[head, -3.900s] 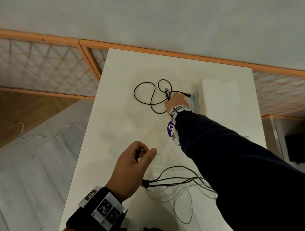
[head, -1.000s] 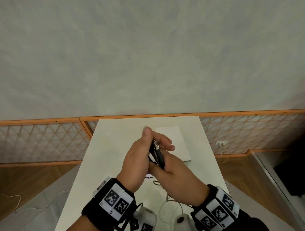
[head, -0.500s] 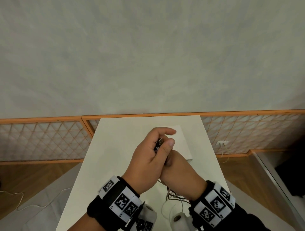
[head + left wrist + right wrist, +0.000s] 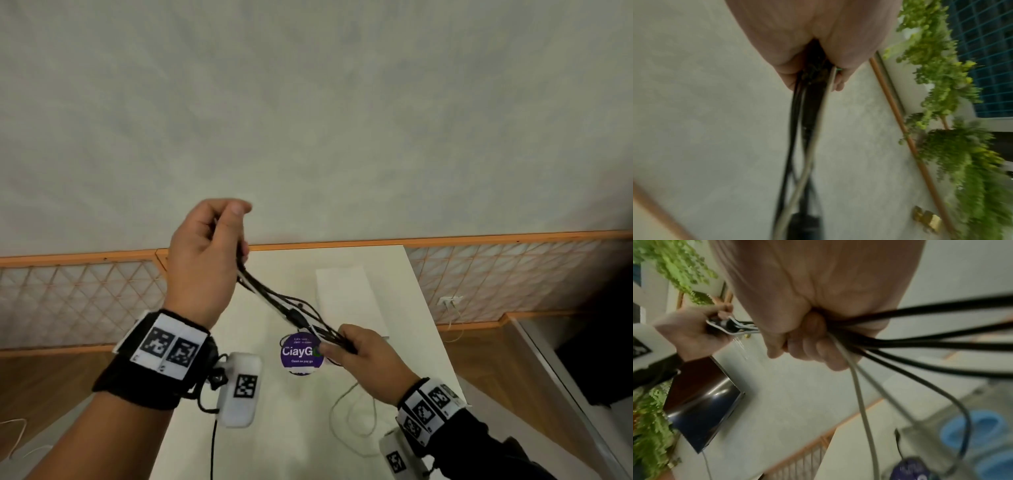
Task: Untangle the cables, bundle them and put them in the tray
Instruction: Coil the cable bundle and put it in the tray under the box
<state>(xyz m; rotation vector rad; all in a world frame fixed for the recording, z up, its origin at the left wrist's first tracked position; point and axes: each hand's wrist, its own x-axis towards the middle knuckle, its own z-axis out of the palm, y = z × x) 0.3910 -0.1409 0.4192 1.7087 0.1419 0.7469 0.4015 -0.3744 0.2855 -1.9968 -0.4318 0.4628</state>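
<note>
A bunch of black and white cables [image 4: 274, 298] stretches taut between my two hands above the white table [image 4: 274, 428]. My left hand [image 4: 233, 236] is raised high and grips the upper ends in its fist; the left wrist view shows the cables [image 4: 807, 129] running out from its curled fingers [image 4: 789, 76]. Lower and to the right, my right hand [image 4: 337, 346] clenches the same bunch, and black and white strands [image 4: 920, 340] fan out of it. The white tray [image 4: 349, 294] lies on the table behind the hands.
A round purple label [image 4: 300, 354] sits on the table under the cables. A loose white cable [image 4: 346, 421] loops on the table near my right wrist. An orange-framed lattice rail [image 4: 496, 274] runs behind the table; a wall stands beyond it.
My hands were close together at the cable ends. The left hand has since risen up and left, the right has dropped down and right, and the bunch is pulled straight between them.
</note>
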